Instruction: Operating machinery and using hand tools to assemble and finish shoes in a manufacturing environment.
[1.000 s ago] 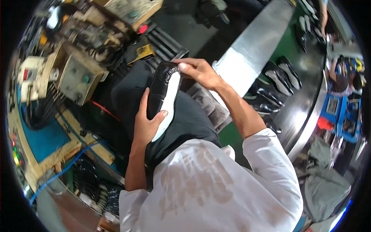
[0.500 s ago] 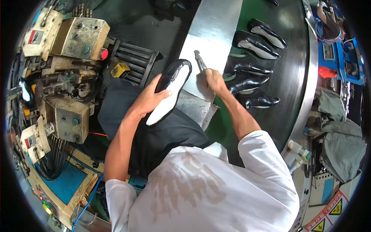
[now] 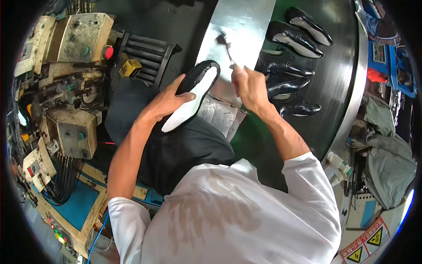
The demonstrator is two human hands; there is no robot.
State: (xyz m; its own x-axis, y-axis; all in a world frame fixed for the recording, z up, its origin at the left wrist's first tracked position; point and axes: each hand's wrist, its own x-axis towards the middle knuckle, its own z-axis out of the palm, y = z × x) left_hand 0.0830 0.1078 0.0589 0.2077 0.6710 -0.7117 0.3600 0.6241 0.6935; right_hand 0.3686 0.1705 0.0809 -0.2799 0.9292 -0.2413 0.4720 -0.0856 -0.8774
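My left hand (image 3: 165, 104) is closed round the middle of a black shoe upper (image 3: 192, 107), its thumb pressed on the white bottom. The shoe lies bottom up over my dark-trousered lap, with its gathered black toe end pointing away from me. To the right of it, my right hand (image 3: 250, 89) grips pincers (image 3: 224, 43) by the handles. Their dark head points away over a shiny metal plate (image 3: 239, 20) and is smeared by motion. A gap separates the pincers from the shoe.
Several black shoes (image 3: 295, 37) lie on the dark belt (image 3: 338, 57) at the right. A patterned grey cloth (image 3: 220, 115) hangs at the plate's near end. At the left stand machine boxes (image 3: 83, 37) with buttons and a black slatted stool (image 3: 147, 55).
The pincers' head has swung up and away from me. My right hand has turned with its back more toward view. The shoe stays in my left hand, shifted slightly.
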